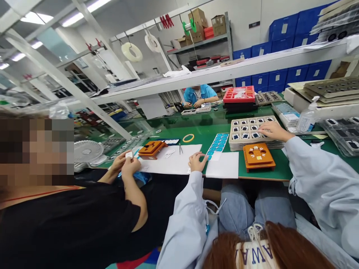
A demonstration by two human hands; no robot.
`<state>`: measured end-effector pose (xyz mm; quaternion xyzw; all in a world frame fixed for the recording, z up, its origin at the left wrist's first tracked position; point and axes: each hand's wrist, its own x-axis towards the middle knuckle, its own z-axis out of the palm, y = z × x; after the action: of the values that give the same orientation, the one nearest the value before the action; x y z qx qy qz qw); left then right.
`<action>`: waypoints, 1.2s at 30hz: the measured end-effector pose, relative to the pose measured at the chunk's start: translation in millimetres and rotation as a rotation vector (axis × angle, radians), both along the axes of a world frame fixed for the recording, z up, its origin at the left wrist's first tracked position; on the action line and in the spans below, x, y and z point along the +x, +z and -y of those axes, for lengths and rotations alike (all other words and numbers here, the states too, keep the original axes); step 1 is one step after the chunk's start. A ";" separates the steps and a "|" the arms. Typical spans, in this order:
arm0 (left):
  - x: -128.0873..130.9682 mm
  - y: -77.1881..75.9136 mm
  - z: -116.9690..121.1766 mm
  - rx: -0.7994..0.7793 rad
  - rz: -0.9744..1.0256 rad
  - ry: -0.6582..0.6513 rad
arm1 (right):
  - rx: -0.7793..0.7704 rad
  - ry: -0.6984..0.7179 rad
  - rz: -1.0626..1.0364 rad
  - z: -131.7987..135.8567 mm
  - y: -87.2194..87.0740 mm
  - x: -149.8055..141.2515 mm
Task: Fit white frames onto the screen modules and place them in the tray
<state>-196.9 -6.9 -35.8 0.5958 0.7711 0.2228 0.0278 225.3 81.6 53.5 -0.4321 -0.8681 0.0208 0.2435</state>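
A: Please, how are the hands now?
B: The left hand [198, 161] is open with spread fingers, it rests on a white paper sheet [168, 160] and grips nothing. The right hand [273, 131] is open too, stretched over a beige tray [238, 147] of dark small parts [245, 135], nothing visible in it.
A: And close to them?
B: A blue label sheet [217, 147] lies just beside the left hand, and an orange jig [258, 157] sits below the right hand, near the tray
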 end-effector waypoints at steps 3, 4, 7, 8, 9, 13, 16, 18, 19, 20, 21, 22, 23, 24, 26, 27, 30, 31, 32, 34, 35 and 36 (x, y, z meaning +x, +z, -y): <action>-0.1 1.3 1.0 0.010 0.004 0.018 | -0.009 -0.028 -0.004 -1.6 3.0 -1.0; -0.4 1.5 0.4 0.005 0.006 0.024 | -0.009 -0.041 -0.004 -2.9 3.7 -0.6; -1.9 0.3 -3.3 -0.014 0.011 0.036 | -0.017 -0.067 0.006 -7.9 1.9 -0.5; -2.5 -0.5 -4.7 -0.019 0.011 0.041 | -0.020 -0.070 0.013 -10.1 -0.1 -1.6; -3.1 -1.2 -6.1 -0.025 0.011 0.045 | -0.023 -0.072 0.023 -12.6 -2.6 -3.4; -4.5 -1.8 -8.5 -0.047 0.005 0.059 | -0.020 -0.107 0.061 -27.1 -12.2 -14.6; -4.1 -1.2 -7.5 -0.060 -0.004 0.064 | -0.028 -0.164 0.088 -40.1 -17.7 -23.9; -3.4 -1.9 -6.3 -0.065 -0.008 0.065 | -0.043 -0.191 0.109 -47.0 -21.9 -29.6; -3.0 -2.4 -5.7 -0.067 -0.008 0.064 | -0.050 -0.197 0.119 -49.6 -24.3 -32.0; -2.8 -3.0 -5.3 -0.069 -0.006 0.063 | -0.054 -0.197 0.128 -51.5 -26.5 -34.0; -2.7 -3.3 -5.1 -0.072 -0.003 0.062 | -0.056 -0.195 0.135 -52.9 -28.5 -35.3; -2.9 -3.4 -5.3 -0.077 0.002 0.063 | -0.055 -0.191 0.140 -53.9 -30.1 -36.0; -3.3 -3.1 -6.1 -0.085 0.007 0.065 | -0.052 -0.187 0.142 -54.7 -31.2 -36.0; -4.2 -2.3 -7.6 -0.099 0.013 0.068 | -0.048 -0.183 0.141 -55.5 -32.0 -35.3; -7.0 0.4 -13.0 -0.142 0.023 0.071 | -0.042 -0.172 0.128 -57.1 -33.2 -32.8; -9.0 2.1 -16.8 -0.170 0.027 0.067 | -0.040 -0.165 0.116 -58.0 -34.0 -31.3; -16.6 7.1 -30.4 -0.253 0.029 0.040 | -0.041 -0.152 0.057 -61.4 -37.9 -28.4; -19.6 8.3 -34.7 -0.274 0.028 0.028 | -0.046 -0.156 0.031 -62.5 -39.7 -28.2; -22.6 9.2 -38.5 -0.291 0.027 0.015 | -0.054 -0.164 0.001 -63.7 -41.5 -28.6; -28.9 10.2 -44.0 -0.317 0.029 -0.012 | -0.074 -0.188 -0.067 -65.8 -44.8 -30.6; -31.9 10.3 -45.8 -0.326 0.032 -0.026 | -0.083 -0.202 -0.106 -66.8 -45.9 -32.2; -34.8 10.2 -47.1 -0.333 0.035 -0.039 | -0.090 -0.217 -0.148 -67.5 -46.5 -33.9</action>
<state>-231.6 40.2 -25.6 0.5938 0.7851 0.1018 0.1439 191.3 149.0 7.0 -0.5311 -0.7941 0.0650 0.2883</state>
